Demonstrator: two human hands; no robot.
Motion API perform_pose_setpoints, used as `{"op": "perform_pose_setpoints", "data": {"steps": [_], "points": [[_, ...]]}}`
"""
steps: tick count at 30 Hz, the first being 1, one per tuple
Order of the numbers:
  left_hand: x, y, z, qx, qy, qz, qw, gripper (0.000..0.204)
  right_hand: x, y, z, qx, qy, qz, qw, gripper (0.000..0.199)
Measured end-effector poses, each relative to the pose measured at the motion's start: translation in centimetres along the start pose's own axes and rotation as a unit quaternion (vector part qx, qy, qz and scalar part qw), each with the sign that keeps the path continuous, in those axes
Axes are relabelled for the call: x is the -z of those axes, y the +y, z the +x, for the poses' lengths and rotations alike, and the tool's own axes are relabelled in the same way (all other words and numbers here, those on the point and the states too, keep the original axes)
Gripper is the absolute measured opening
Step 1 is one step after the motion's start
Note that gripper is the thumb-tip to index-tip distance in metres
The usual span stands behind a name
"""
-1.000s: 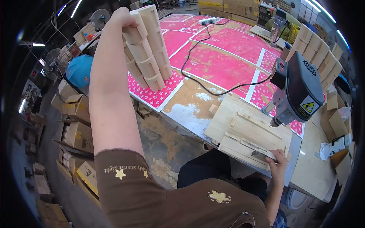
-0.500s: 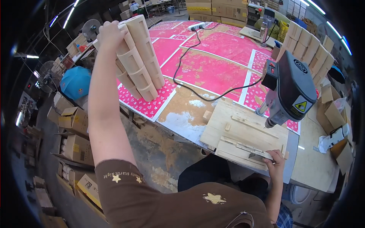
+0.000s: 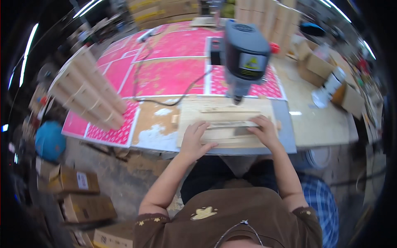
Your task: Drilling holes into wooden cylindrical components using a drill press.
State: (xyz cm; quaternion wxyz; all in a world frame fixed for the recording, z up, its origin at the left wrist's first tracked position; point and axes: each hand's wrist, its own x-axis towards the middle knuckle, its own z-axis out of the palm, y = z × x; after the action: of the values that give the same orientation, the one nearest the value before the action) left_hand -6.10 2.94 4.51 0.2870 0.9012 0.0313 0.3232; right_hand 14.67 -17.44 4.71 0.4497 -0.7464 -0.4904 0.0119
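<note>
Both hands rest flat, fingers spread and gripping nothing, on a pale wooden jig (image 3: 225,122) at the near edge of the workbench (image 3: 326,124). Left hand (image 3: 194,138) presses palm-down on the jig's near left part; right hand (image 3: 264,131) lies on its right part, fingertips over a thin wooden strip (image 3: 229,124) that runs across the jig between the two hands. Just beyond the right hand's fingers, a grey drill press head (image 3: 245,58) hangs over the far edge of the jig, its tip close above the wood. A black cable (image 3: 165,99) trails off beyond the left hand across pink patterned sheets (image 3: 173,74) covering the bench. Further out to the left of the left hand, a bundle of stacked wooden pieces (image 3: 89,93) lies slanting on the sheets. Down on the floor, well left of that hand, sit a blue round object (image 3: 49,140) and cardboard boxes (image 3: 76,182). More boxes (image 3: 331,78) stand well to the right of the right hand.
</note>
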Motion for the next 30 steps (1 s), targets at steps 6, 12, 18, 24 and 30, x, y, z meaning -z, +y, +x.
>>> {"op": "perform_pose_setpoints", "data": {"steps": [6, 12, 18, 24, 30], "points": [[-6.6, 2.4, -0.9, 0.034, -0.08, 0.174, 0.981, 0.073, 0.2, -1.3, -1.0, -0.027, 0.01, -0.026, 0.999, 0.031], [-7.1, 2.7, -1.0, 0.019, -0.1, 0.262, 0.96, 0.075, 4.1, -0.1, -6.1, 0.01, 0.162, -0.061, 0.985, 0.034], [-6.8, 2.6, -0.5, 0.025, -0.139, 0.268, 0.953, 0.073, 11.1, 4.9, -9.7, -0.133, 0.23, 0.036, 0.963, 0.025], [-6.4, 2.7, -0.2, 0.03, -0.181, 0.256, 0.949, 0.06, 14.9, 9.5, -8.0, -0.202, 0.29, 0.077, 0.932, 0.017], [-6.8, 2.0, -0.7, 0.076, -0.187, 0.241, 0.949, 0.048, 17.6, 15.9, -0.8, -0.182, 0.245, 0.099, 0.947, 0.016]]}}
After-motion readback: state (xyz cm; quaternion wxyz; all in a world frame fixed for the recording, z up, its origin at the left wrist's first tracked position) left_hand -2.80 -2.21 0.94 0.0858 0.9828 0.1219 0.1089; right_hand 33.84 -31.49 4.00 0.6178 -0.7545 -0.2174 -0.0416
